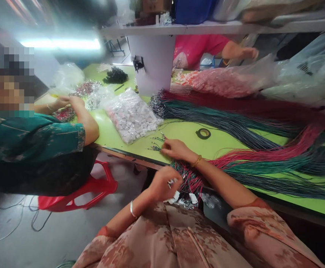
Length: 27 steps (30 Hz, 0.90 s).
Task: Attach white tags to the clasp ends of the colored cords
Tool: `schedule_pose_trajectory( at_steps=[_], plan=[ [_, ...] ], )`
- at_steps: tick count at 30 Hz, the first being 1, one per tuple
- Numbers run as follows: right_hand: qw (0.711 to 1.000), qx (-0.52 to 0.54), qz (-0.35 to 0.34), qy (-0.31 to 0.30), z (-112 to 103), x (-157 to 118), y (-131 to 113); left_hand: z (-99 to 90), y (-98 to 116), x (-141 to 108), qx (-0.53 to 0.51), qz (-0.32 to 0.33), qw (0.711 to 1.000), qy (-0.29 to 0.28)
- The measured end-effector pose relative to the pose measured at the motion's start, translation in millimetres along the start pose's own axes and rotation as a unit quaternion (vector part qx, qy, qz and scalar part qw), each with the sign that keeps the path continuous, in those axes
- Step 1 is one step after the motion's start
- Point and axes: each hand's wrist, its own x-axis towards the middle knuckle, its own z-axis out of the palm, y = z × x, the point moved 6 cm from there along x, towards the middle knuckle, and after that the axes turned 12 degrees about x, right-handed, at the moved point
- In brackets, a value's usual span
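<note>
My right hand (179,150) is over the front edge of the green table, with its fingers pinched at a few dark green wires (157,140). The wires' metal-tipped ends stick out to the left of the fingertips. Lower and nearer my body, my left hand (166,184) is closed. A small whitish, silvery piece shows at its fingers, too blurred to name. Beside it hangs a bunch of red and green wires (193,180) over the table edge. White connectors (192,198) lie in my lap below.
A clear bag of white connectors (133,115) lies ahead, with a roll of black tape (203,133) to its right. Long wire bundles (248,160) cover the table's right side. At left a co-worker (39,141) sits on a red stool (101,186). A shelf (235,26) spans above.
</note>
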Motion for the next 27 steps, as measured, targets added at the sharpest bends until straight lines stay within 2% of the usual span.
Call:
schedule_pose_trajectory(
  at_steps=[1, 2, 3, 4, 5, 7, 8, 10, 11, 12, 15, 17, 21, 24, 26, 27],
  plan=[
    [0.999, -0.04, 0.003, -0.009, 5, 0, 1, 10.7, 16, -5, 0.003, 0.071, 0.995, -0.073],
    [0.998, -0.067, 0.004, -0.013, 10, 0, 2, 16.6, 27, -9, 0.001, 0.119, 0.986, -0.117],
    [0.997, -0.078, 0.003, -0.012, 14, 0, 2, 17.1, 31, -9, -0.001, 0.138, 0.981, -0.133],
    [0.997, -0.073, 0.002, -0.011, 17, -1, 3, 11.5, 27, -5, 0.002, 0.129, 0.985, -0.116],
    [0.998, -0.057, 0.0, -0.008, 19, -2, 4, 0.4, 18, 3, 0.014, 0.096, 0.992, -0.076],
    [1.0, -0.011, -0.004, 0.007, 17, -3, 6, -32.1, -18, 22, 0.081, -0.008, 0.996, 0.029],
    [1.0, 0.015, -0.005, 0.02, 15, -3, 7, -50.2, -39, 33, 0.143, -0.059, 0.985, 0.074],
    [0.996, 0.072, -0.008, 0.051, 9, -4, 10, -83.1, -82, 55, 0.28, -0.144, 0.94, 0.128],
    [0.992, 0.108, -0.006, 0.067, 6, -4, 12, -94.4, -102, 67, 0.337, -0.178, 0.916, 0.127],
    [0.986, 0.149, 0.0, 0.079, 5, -4, 13, -99.9, -121, 79, 0.379, -0.196, 0.899, 0.096],
    [0.951, 0.282, 0.028, 0.119, 2, 0, 15, -95.7, -162, 108, 0.432, -0.211, 0.876, -0.043],
    [0.921, 0.362, 0.046, 0.138, 0, 5, 14, -90.6, -172, 116, 0.427, -0.219, 0.874, -0.081],
    [0.867, 0.471, 0.04, 0.157, -7, 17, 2, -90.8, -171, 118, 0.356, -0.223, 0.907, -0.039],
    [0.855, 0.492, 0.02, 0.163, -12, 25, -7, -98.7, -162, 110, 0.258, -0.201, 0.944, 0.048],
    [0.854, 0.497, 0.019, 0.152, -13, 28, -10, -104.8, -157, 100, 0.128, -0.217, 0.96, 0.126],
    [0.855, 0.496, 0.02, 0.147, -12, 29, -11, -105.4, -156, 94, 0.037, -0.235, 0.959, 0.157]
  ],
)
